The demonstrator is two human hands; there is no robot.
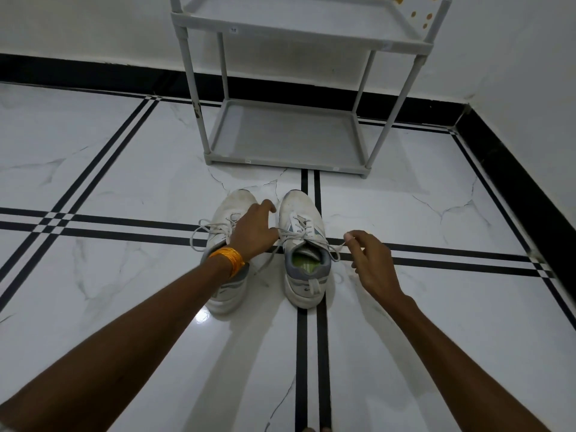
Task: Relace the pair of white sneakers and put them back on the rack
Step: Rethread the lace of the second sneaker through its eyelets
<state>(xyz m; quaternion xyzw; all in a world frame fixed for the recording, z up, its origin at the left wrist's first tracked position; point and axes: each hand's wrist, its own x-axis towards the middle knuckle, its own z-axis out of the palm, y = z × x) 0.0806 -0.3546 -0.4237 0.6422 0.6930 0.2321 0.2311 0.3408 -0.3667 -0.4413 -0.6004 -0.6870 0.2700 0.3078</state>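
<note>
Two white sneakers stand side by side on the floor, toes pointing at the rack. The left sneaker [226,288] is partly covered by my left hand [254,229], which hovers over its laces with fingers spread and holds nothing. The right sneaker [304,269] has a grey collar and a green insole, and its laces lie loose. My right hand [369,263] pinches the tip of the right sneaker's lace [338,247] between thumb and forefinger, just right of the shoe. The grey plastic shoe rack [280,163] stands beyond the shoes with bare shelves.
The floor is glossy white marble tile [124,182] with black inlay stripes. A black skirting [514,188] runs along the white walls behind and to the right. An orange bangle [227,257] sits on my left wrist.
</note>
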